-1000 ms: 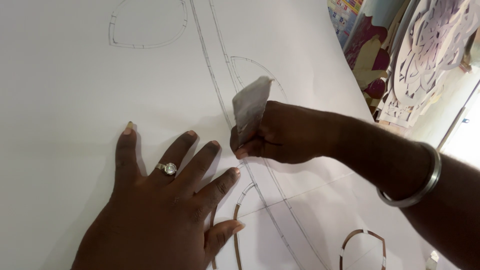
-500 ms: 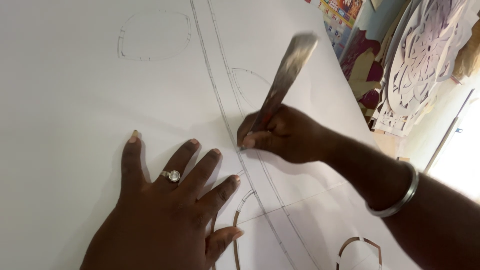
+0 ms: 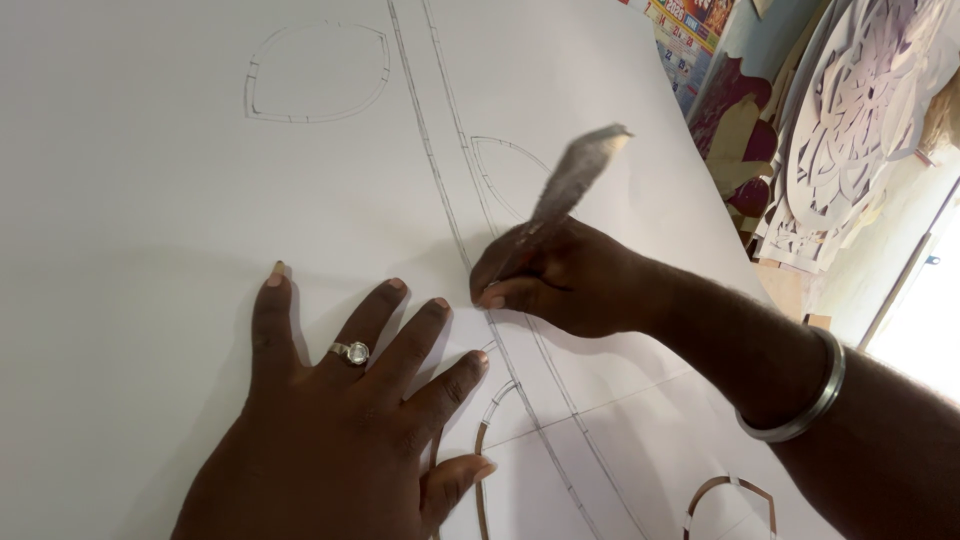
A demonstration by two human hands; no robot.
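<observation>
My right hand (image 3: 570, 285) is pinched tight around a thin cutting tool (image 3: 570, 185), its flat grey handle sticking up and blurry, the tip down on the big white sheet (image 3: 150, 200) right at the pair of long pencilled lines (image 3: 450, 200) that run across it. My left hand (image 3: 340, 430) is empty, spread flat, fingers wide, pressing the sheet down just beside the tool tip; there's a ring (image 3: 352, 352) on one finger and a metal bangle (image 3: 805, 400) on my right wrist. Looks to me like I'm mid-cut along that double line; some curved slits near the bottom edge are already cut through, while the rounded outline (image 3: 315, 75) up top is only drawn. Next bit probably needs a steady pull along the line, with my left fingertips kept out of the blade's path. Finished lacy cutouts (image 3: 860, 120) lean over to the right.
</observation>
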